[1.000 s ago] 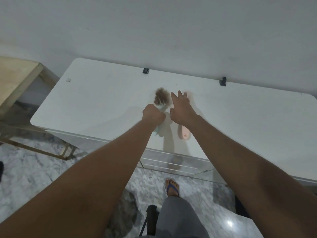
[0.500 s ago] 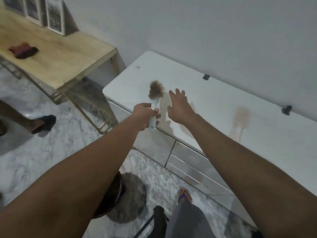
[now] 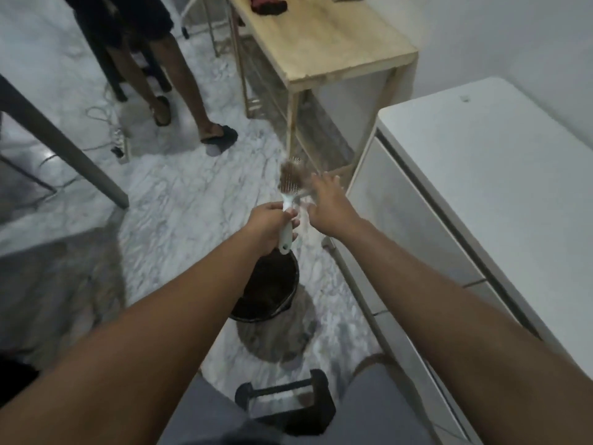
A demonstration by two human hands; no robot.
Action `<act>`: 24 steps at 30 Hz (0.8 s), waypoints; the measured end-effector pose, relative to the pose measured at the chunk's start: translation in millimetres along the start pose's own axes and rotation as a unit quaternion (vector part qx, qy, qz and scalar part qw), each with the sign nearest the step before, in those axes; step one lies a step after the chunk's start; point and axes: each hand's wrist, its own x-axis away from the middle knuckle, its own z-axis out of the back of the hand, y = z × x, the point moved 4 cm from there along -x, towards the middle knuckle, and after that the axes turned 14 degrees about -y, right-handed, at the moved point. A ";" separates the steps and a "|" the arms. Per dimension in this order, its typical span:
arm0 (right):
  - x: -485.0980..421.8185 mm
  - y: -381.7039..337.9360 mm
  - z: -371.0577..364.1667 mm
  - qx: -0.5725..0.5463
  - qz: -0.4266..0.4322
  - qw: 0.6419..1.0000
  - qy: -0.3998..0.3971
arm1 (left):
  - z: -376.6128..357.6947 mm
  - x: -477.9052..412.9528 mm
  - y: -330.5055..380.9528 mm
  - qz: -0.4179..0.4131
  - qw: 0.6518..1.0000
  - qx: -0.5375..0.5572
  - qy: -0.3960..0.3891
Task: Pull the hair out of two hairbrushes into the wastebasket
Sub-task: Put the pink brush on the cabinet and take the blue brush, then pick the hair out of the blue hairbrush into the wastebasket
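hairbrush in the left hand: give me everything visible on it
The hairbrush has a white, plastic-looking handle and an oval head of pale bristles matted with brown hair. It stands roughly upright, head away from the camera, above the floor just beyond the dark wastebasket. The left hand fists the handle; the butt end pokes out below. The right hand reaches its head, fingers spread; contact is blurred.

The hairbrush (image 3: pixel 288 205) has a smooth, glossy white plastic handle and a head matted with fuzzy brown hair (image 3: pixel 290 179). The wastebasket (image 3: pixel 268 292) looks dark and smooth, with a thin shiny rim. The floor (image 3: pixel 179 194) is polished grey-veined marble, the side table (image 3: pixel 324 40) pale matt wood, the cabinet (image 3: pixel 500 175) smooth white with a slight sheen.
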 end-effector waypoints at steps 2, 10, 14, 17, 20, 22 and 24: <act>-17.3 -15.4 -40.6 0.005 0.022 1.000 -0.020 | 38.3 -5.6 -28.6 0.009 1.000 0.018 0.023; -57.0 -23.6 -190.1 -0.053 0.054 0.995 -0.067 | 133.5 -38.6 -153.4 0.024 0.997 0.047 0.053; -53.4 -12.0 -243.0 -0.102 0.048 0.993 -0.047 | 150.5 -45.3 -206.1 0.022 0.998 0.050 0.038; -41.6 -6.6 -268.4 -0.139 0.065 0.988 -0.019 | 157.4 -39.5 -234.6 -0.001 0.998 0.056 0.030; -20.8 -7.1 -275.5 -0.205 0.079 0.976 -0.008 | 159.1 -26.0 -253.7 -0.006 0.998 0.059 0.033; -9.0 -9.1 -276.7 -0.238 0.084 0.967 -0.019 | 159.9 -17.0 -260.7 -0.009 0.997 0.066 0.032; -10.2 -8.9 -281.8 -0.255 0.077 0.963 -0.035 | 162.7 -14.2 -262.6 -0.008 0.997 0.072 0.033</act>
